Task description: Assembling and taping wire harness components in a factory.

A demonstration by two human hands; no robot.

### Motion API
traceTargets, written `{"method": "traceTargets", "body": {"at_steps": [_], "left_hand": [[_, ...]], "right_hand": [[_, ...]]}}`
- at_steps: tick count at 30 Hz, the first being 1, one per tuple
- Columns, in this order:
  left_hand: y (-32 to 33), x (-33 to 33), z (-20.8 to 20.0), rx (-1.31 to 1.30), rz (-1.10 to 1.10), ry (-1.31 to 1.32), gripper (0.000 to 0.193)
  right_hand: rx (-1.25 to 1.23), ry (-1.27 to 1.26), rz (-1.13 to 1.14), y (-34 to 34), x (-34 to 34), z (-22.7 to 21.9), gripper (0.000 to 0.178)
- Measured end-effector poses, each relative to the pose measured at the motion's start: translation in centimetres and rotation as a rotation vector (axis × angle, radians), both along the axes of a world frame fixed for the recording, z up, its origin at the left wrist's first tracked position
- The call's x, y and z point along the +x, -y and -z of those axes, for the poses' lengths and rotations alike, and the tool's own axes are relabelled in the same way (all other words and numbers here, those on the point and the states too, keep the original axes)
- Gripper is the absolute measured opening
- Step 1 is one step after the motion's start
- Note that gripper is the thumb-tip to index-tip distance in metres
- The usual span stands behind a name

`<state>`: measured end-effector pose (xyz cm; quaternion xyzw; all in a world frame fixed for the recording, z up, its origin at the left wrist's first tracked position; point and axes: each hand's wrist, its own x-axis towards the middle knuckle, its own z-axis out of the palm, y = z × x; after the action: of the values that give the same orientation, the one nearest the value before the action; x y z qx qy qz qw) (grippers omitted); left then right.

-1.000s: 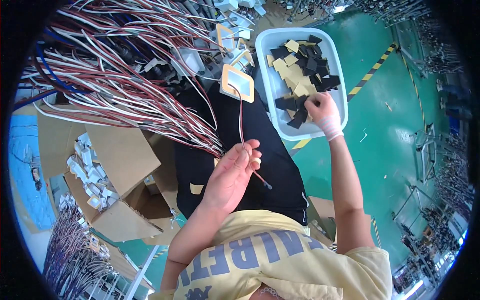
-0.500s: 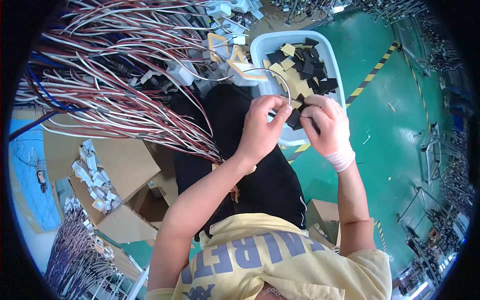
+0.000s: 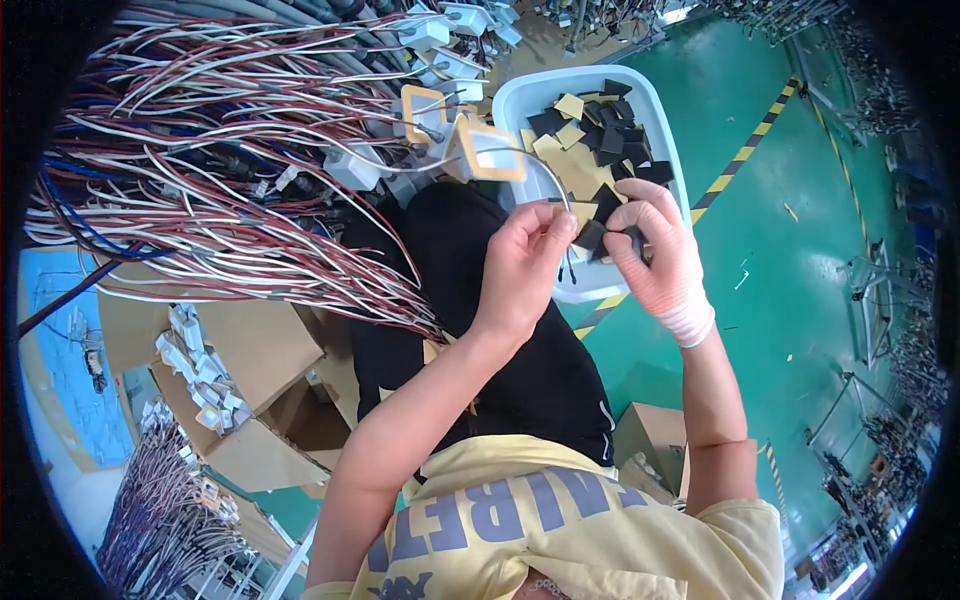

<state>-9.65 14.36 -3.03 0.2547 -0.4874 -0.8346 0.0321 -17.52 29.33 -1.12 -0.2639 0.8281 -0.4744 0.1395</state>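
My bare left hand (image 3: 527, 255) pinches a thin cable (image 3: 543, 165) near its end between thumb and forefinger. Short dark-tipped leads (image 3: 568, 268) hang below the fingertips. From there the cable arcs back to a white housing with a tan square frame (image 3: 490, 150). My right hand (image 3: 655, 240), in a pale pink-white knit glove, is just to the right with its fingers curled. Its fingertips close at the edge of a black foam pad (image 3: 604, 204); the exact contact is partly hidden. Both hands are over the near rim of a pale blue tub (image 3: 672, 110).
Black and tan pads lie in the tub. A thick bundle of red and white wires (image 3: 250, 210) spreads across the left, with white housings (image 3: 355, 168) at its ends. An open cardboard box (image 3: 240, 350) holds white parts. Striped tape (image 3: 748, 150) crosses the green floor.
My right hand has opened slightly and moved a little away from the left hand. The cable's dark-tipped end now shows below my left fingertips. The framed housing has shifted slightly left.
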Motion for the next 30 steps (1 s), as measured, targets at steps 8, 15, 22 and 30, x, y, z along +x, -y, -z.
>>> {"method": "traceTargets", "body": {"at_steps": [8,15,22,30], "left_hand": [[-0.1,-0.4,-0.9,-0.206,0.007,-0.100,0.017],[1.4,-0.6,-0.8,-0.210,0.135,-0.217,0.014],[2.7,-0.1,-0.3,-0.471,0.198,-0.342,0.011],[3.4,0.1,0.5,-0.354,0.136,-0.328,0.008]], "right_hand": [[-0.108,-0.009,0.299,0.4,0.7,0.5,0.043],[-0.235,0.641,0.181,-0.3,-2.2,-2.1,0.039],[-0.134,0.518,0.107,-0.4,-4.1,-0.5,0.017],[0.303,-0.198,0.394,-1.2,-3.1,7.8,0.032]]}}
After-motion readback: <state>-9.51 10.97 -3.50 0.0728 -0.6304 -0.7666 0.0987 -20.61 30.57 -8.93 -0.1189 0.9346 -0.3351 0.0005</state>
